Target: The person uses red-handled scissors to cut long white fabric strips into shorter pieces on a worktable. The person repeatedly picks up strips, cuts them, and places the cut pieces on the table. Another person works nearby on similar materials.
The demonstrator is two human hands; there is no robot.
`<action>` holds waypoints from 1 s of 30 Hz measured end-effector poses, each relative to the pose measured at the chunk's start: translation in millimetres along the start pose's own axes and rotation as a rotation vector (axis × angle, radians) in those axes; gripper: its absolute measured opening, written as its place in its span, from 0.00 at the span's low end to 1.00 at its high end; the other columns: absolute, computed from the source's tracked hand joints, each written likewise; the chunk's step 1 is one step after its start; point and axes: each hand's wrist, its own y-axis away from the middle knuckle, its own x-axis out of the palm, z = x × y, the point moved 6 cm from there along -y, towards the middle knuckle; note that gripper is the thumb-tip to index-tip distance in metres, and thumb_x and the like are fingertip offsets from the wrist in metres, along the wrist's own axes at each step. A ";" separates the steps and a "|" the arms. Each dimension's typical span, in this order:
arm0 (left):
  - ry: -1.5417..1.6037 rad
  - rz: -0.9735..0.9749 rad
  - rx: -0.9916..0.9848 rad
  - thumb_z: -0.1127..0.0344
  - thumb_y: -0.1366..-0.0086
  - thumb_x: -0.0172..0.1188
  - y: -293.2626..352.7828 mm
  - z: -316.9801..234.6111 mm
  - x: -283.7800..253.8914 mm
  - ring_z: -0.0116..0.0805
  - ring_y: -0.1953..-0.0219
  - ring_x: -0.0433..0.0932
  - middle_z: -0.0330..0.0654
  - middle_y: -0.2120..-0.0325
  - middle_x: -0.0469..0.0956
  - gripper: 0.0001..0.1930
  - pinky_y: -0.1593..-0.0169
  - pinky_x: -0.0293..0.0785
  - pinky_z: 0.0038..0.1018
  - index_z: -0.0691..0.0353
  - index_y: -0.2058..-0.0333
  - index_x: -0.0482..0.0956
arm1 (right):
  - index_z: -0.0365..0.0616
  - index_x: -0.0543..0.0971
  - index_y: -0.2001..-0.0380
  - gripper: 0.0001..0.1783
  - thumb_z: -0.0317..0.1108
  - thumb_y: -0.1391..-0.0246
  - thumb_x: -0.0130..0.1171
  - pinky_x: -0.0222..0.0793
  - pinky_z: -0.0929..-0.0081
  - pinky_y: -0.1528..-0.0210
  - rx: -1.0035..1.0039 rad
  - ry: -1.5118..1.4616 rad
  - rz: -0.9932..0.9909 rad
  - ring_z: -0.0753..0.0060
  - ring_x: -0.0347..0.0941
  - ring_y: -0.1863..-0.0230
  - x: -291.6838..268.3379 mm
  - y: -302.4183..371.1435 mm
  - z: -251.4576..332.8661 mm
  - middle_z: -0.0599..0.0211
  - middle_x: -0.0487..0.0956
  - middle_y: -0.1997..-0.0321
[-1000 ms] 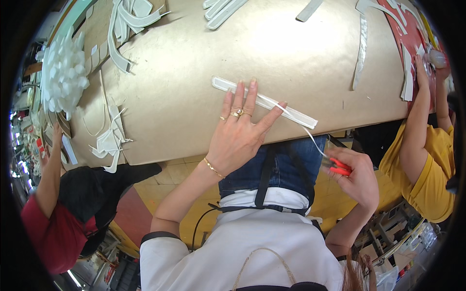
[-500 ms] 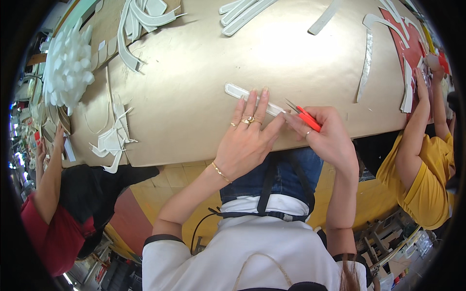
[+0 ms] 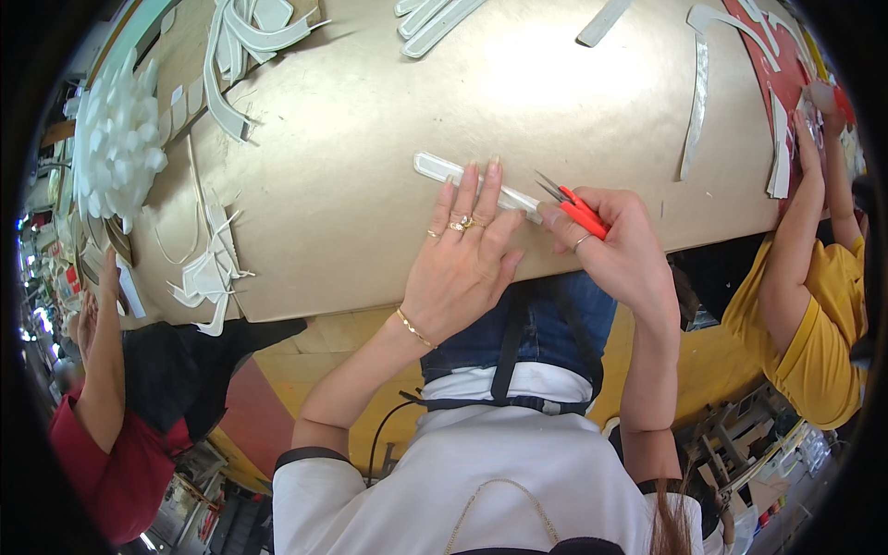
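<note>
A narrow white strip with a rounded end [image 3: 435, 166] lies slantwise on the gold-coloured table top. My left hand [image 3: 460, 264] rests on it with the fingers stretched out flat, pressing it down, its thumb apart from the strip. In my right hand [image 3: 622, 242] is a pair of red-handled scissors [image 3: 585, 220], the dark pointed blades slightly parted and aimed up-left, clear of the strip. My right thumb and fingertips are at the strip's right end; whether they pinch it is hard to see.
White cut pieces [image 3: 211, 268] lie left of my hands, with stacked strips [image 3: 442, 28] and curved pieces [image 3: 217, 88] farther back. A white bundle [image 3: 118, 148] is at far left. Co-workers' arms reach in at left [image 3: 106, 370] and right [image 3: 786, 268], beside a red sheet [image 3: 772, 74].
The scissors' handles have spread and the blades have parted. My left thumb has drawn back from the strip's right end. The view has shifted slightly.
</note>
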 end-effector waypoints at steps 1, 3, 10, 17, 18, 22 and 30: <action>0.005 -0.008 -0.002 0.63 0.37 0.61 -0.5 -0.3 -1.0 0.59 0.29 0.52 0.60 0.31 0.54 0.30 0.28 0.48 0.49 0.62 0.39 0.63 | 0.31 0.75 0.77 0.17 0.36 0.43 0.64 0.56 0.70 0.77 0.004 0.011 -0.005 0.76 0.57 0.81 -0.9 1.2 -1.6 0.62 0.63 0.86; -0.014 0.019 -0.029 0.61 0.37 0.60 -1.0 -0.1 -0.9 0.58 0.29 0.53 0.59 0.31 0.55 0.32 0.28 0.48 0.48 0.65 0.36 0.60 | 0.31 0.75 0.77 0.17 0.36 0.43 0.63 0.57 0.70 0.77 0.018 0.043 -0.007 0.75 0.57 0.82 -3.9 5.8 -5.9 0.61 0.63 0.86; -0.077 0.060 -0.057 0.59 0.35 0.56 -2.5 -0.9 -0.8 0.54 0.29 0.54 0.56 0.31 0.57 0.34 0.28 0.49 0.46 0.70 0.35 0.59 | 0.34 0.76 0.76 0.16 0.36 0.42 0.63 0.58 0.74 0.77 0.068 -0.006 -0.079 0.79 0.59 0.81 -31.6 32.8 -30.3 0.68 0.70 0.85; -0.102 0.070 -0.063 0.60 0.35 0.56 -3.0 -1.3 -0.7 0.55 0.29 0.55 0.57 0.32 0.57 0.33 0.29 0.51 0.47 0.71 0.35 0.60 | 0.33 0.79 0.69 0.12 0.34 0.39 0.62 0.61 0.81 0.73 0.184 0.052 -0.122 0.84 0.67 0.76 -53.3 44.6 -63.6 0.74 0.73 0.80; -0.097 0.070 -0.063 0.60 0.35 0.57 -3.3 -1.2 -0.8 0.56 0.29 0.55 0.58 0.32 0.57 0.33 0.29 0.51 0.47 0.71 0.36 0.60 | 0.33 0.78 0.72 0.12 0.34 0.41 0.62 0.60 0.80 0.74 0.098 0.006 -0.145 0.83 0.64 0.77 -53.0 45.2 -61.0 0.73 0.71 0.82; -0.092 0.091 -0.070 0.61 0.35 0.57 -4.1 -1.1 -0.3 0.57 0.29 0.55 0.59 0.32 0.56 0.33 0.29 0.51 0.49 0.71 0.36 0.61 | 0.34 0.76 0.77 0.13 0.33 0.45 0.63 0.57 0.76 0.77 0.062 0.012 -0.212 0.79 0.58 0.82 -51.5 49.0 -61.6 0.68 0.68 0.86; -0.117 0.126 -0.058 0.65 0.35 0.56 -5.6 -3.9 -0.4 0.63 0.29 0.51 0.61 0.31 0.53 0.30 0.29 0.47 0.50 0.66 0.35 0.63 | 0.34 0.75 0.78 0.13 0.31 0.44 0.62 0.55 0.80 0.78 0.002 0.100 -0.190 0.84 0.60 0.81 -51.9 47.9 -54.9 0.73 0.67 0.87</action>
